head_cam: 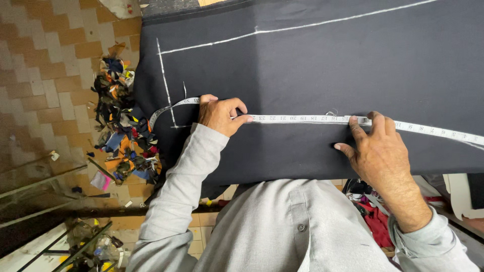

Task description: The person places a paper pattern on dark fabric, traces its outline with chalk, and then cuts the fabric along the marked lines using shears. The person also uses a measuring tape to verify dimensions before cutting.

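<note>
A large piece of dark navy cloth [312, 70] lies spread flat in front of me, marked with white chalk lines [166, 83]. A white measuring tape [302, 119] stretches straight across it from left to right. My left hand [220, 114] pinches the tape near its left part, with the loose end curling off to the left. My right hand [375, 146] presses the tape down onto the cloth with its fingertips further right. The tape runs on past that hand to the right edge.
A pile of colourful fabric scraps [121, 126] lies on the tiled floor [45, 65] left of the cloth. Metal bars [45, 181] and more debris sit at the lower left. Red cloth [375, 221] shows below the table on the right.
</note>
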